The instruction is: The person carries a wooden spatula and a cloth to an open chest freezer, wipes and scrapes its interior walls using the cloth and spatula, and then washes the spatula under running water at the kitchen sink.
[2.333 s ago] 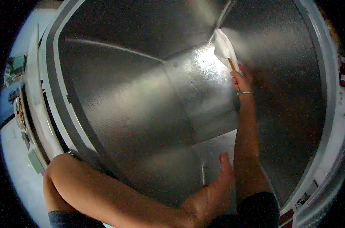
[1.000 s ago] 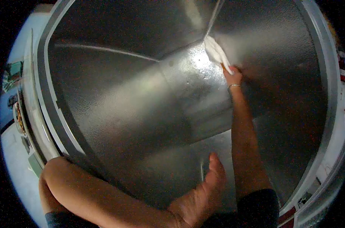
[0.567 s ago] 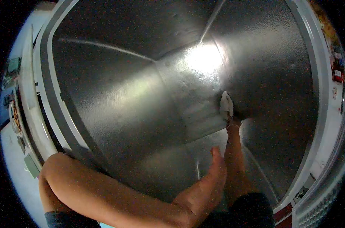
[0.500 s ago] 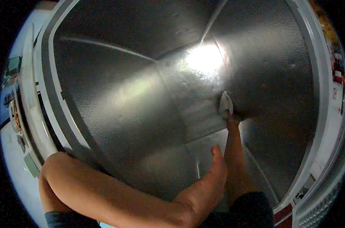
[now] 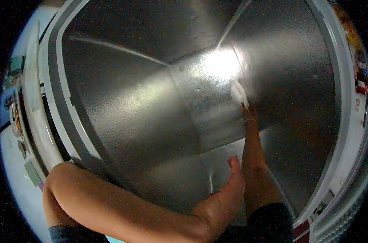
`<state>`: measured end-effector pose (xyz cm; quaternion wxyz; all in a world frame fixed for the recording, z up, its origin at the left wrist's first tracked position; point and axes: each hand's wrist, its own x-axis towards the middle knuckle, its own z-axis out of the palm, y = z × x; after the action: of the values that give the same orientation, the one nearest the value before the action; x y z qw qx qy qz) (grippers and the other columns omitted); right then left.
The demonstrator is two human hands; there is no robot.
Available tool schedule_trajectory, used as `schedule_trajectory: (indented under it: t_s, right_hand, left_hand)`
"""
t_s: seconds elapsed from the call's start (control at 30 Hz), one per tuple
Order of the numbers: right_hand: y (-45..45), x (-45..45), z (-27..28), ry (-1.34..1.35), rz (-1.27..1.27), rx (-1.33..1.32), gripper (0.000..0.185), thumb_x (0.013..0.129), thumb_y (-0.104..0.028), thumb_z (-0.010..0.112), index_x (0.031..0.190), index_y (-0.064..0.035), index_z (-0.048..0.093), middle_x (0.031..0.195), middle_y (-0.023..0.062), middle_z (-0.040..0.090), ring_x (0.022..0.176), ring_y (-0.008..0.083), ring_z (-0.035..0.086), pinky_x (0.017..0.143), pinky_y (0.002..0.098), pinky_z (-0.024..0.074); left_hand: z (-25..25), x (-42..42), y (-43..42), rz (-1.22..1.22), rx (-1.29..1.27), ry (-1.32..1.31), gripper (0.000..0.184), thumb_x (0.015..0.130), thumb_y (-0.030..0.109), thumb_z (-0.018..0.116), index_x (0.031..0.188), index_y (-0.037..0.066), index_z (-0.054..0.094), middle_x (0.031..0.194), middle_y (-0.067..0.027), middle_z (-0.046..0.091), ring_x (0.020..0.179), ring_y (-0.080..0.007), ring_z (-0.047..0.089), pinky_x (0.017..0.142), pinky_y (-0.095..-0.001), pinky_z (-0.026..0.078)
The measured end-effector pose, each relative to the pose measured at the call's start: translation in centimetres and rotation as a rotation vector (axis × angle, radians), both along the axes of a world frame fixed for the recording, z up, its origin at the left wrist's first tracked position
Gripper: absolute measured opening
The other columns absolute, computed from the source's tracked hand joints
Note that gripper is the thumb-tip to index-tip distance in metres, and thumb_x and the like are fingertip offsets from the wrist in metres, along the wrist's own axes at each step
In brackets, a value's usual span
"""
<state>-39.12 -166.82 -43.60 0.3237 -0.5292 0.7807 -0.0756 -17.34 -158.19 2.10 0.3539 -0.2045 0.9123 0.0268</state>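
My right hand (image 5: pixel 250 111) reaches deep into a metal-lined chest freezer (image 5: pixel 131 97). Its fingers are closed on a white cloth (image 5: pixel 239 93), which lies against the lining near the bottom, just below a bright glare. My left hand (image 5: pixel 228 186) is bent upward at the wrist, close beside my right arm; whether they touch I cannot tell. One digit sticks out straight, the others are mostly hidden, and nothing shows in that hand.
A pale rim (image 5: pixel 56 81) with a grey seal surrounds the cavity. Along the left edge stand assorted items and a pale green box (image 5: pixel 32 173). Red packages (image 5: pixel 361 86) sit at the far right, above a ribbed white surface (image 5: pixel 342 220).
My right hand has moved the cloth a little farther up and away along the metal, toward the bright glare. My left hand has barely shifted.
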Motion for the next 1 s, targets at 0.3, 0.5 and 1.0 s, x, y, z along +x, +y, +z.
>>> schedule_trajectory:
  t_s: [0.3,0.5,1.0]
  right_hand:
    - [0.7,-0.6,5.8,-0.023,-0.032,-0.088,0.038,0.066,-0.026,0.066,0.093,-0.0017,0.055,0.07,0.0072,0.058,0.062,0.0146,0.054,0.054,0.0263,0.0432]
    - [1.1,-0.7,17.4,-0.406,-0.062,-0.297,0.031,0.07,-0.019,0.063,0.096,-0.0032,0.055,0.068,0.0064,0.059,0.059,0.0075,0.052,0.047,0.0201,0.0399]
    - [6.5,-6.9,16.1,-0.118,0.036,-0.155,0.032,0.068,-0.014,0.065,0.095,0.0002,0.056,0.065,0.0078,0.059,0.047,0.0076,0.047,0.04,0.0197,0.0348]
  left_hand:
    - [-3.3,-0.5,1.1,0.069,-0.002,0.192,0.038,0.076,0.025,0.044,0.105,0.001,0.05,0.105,-0.0154,0.049,0.095,-0.0332,0.046,0.08,-0.0536,0.034]
    - [-3.7,-0.7,0.3,-0.013,0.065,0.166,0.036,0.075,0.02,0.045,0.104,0.0,0.051,0.103,-0.0168,0.051,0.094,-0.0353,0.047,0.077,-0.0565,0.035]
    - [-4.3,-1.2,0.7,0.0,0.002,0.14,0.037,0.076,0.021,0.045,0.106,0.001,0.05,0.105,-0.0146,0.049,0.096,-0.033,0.047,0.078,-0.0523,0.037]
